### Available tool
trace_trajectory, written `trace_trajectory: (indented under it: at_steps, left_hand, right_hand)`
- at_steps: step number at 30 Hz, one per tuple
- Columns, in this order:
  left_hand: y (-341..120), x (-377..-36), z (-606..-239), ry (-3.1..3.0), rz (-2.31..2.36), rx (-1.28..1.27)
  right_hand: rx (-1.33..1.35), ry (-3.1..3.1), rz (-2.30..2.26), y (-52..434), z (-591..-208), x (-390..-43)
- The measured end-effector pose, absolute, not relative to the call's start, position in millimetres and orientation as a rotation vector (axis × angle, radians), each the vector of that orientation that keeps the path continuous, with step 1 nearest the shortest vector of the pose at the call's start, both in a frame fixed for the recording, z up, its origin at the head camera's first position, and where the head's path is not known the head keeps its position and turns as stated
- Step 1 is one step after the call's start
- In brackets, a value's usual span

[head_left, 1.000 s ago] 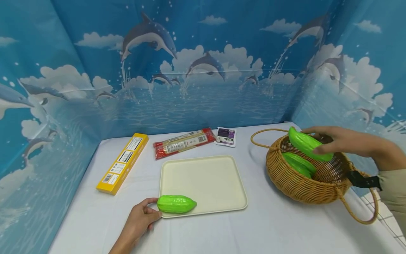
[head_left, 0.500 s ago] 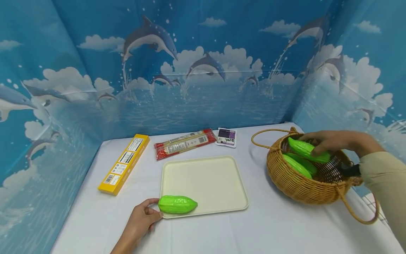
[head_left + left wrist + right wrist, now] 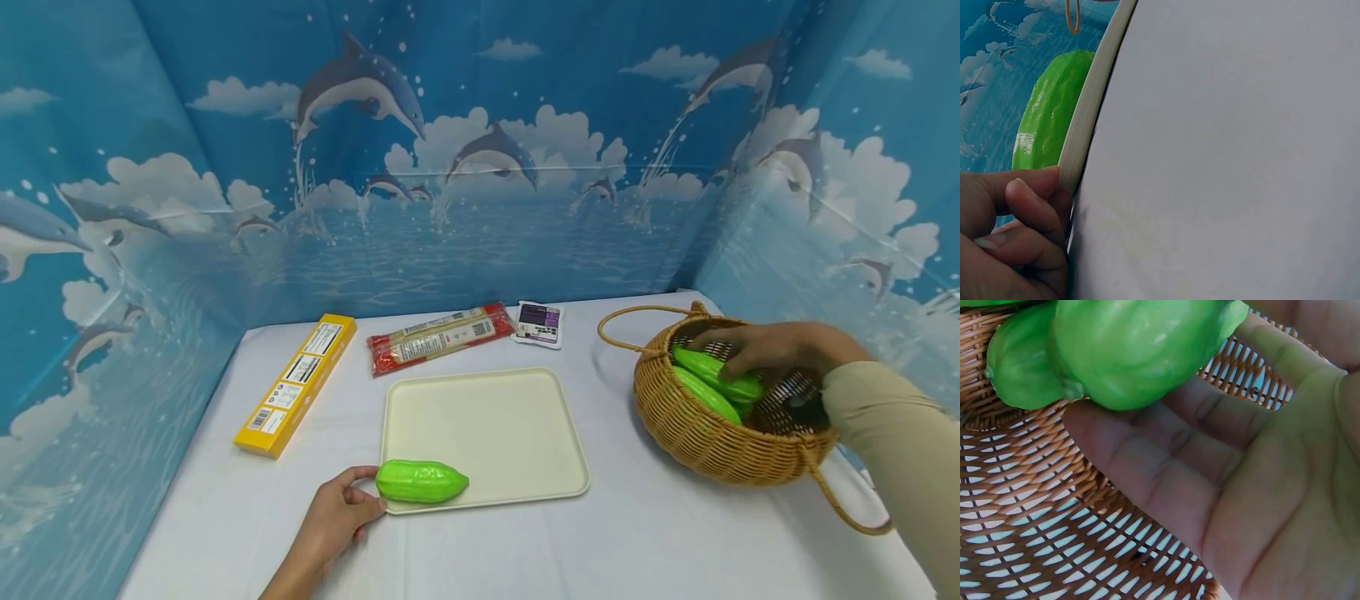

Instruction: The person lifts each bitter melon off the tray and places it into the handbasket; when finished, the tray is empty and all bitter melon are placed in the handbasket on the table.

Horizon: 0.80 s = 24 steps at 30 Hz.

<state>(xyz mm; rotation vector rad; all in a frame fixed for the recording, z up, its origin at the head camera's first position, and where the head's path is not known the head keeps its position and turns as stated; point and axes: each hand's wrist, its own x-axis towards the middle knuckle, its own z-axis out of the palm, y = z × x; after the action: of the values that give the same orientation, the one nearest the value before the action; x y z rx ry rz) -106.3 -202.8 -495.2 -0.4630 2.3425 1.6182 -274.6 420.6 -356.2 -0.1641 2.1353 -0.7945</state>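
At the tray's near left corner, my left hand (image 3: 335, 515) pinches the rim of the cream tray (image 3: 495, 433) between thumb and forefinger. A bright green, ridged bitter melon (image 3: 422, 482) lies on the tray right beside those fingertips; in the left wrist view this melon (image 3: 1054, 112) shows behind the rim. My right hand (image 3: 780, 348) is down inside the wicker basket (image 3: 720, 450), holding a second bitter melon (image 3: 716, 373) with the thumb on its near side. Another melon (image 3: 705, 396) lies against it in the basket. The right wrist view shows fingers under the held melon (image 3: 1135, 350).
A long yellow box (image 3: 296, 387) lies left of the tray. Behind the tray are a red-ended clear packet (image 3: 442, 336) and a small white and purple pouch (image 3: 538, 324). The basket's loop handles (image 3: 626, 315) stick out to either side. A dolphin-print curtain (image 3: 480, 233) encloses the table.
My right hand has lowered the bitter melon from above the basket's rim down into the basket, beside the other melon. My left hand stays at the tray corner.
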Motion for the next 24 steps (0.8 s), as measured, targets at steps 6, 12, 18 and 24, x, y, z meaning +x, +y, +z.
trace_trajectory:
  at_steps: [6,12,18,24]
  left_hand:
    - [-203,-106,-495,2.336,1.644,-0.456]
    - [-203,-106,-495,2.331,1.656,-0.452]
    - [-203,-106,-494,2.324,1.660,-0.449]
    - [-203,-106,-494,2.329,1.647,-0.458]
  right_hand:
    - [-0.181,2.105,-0.821,417,-359,-275]
    - [-0.143,2.096,-0.844,418,-361,-272]
    - [-0.107,2.109,-0.851,418,-361,-269]
    - [-0.114,2.122,-0.875,420,-350,-267]
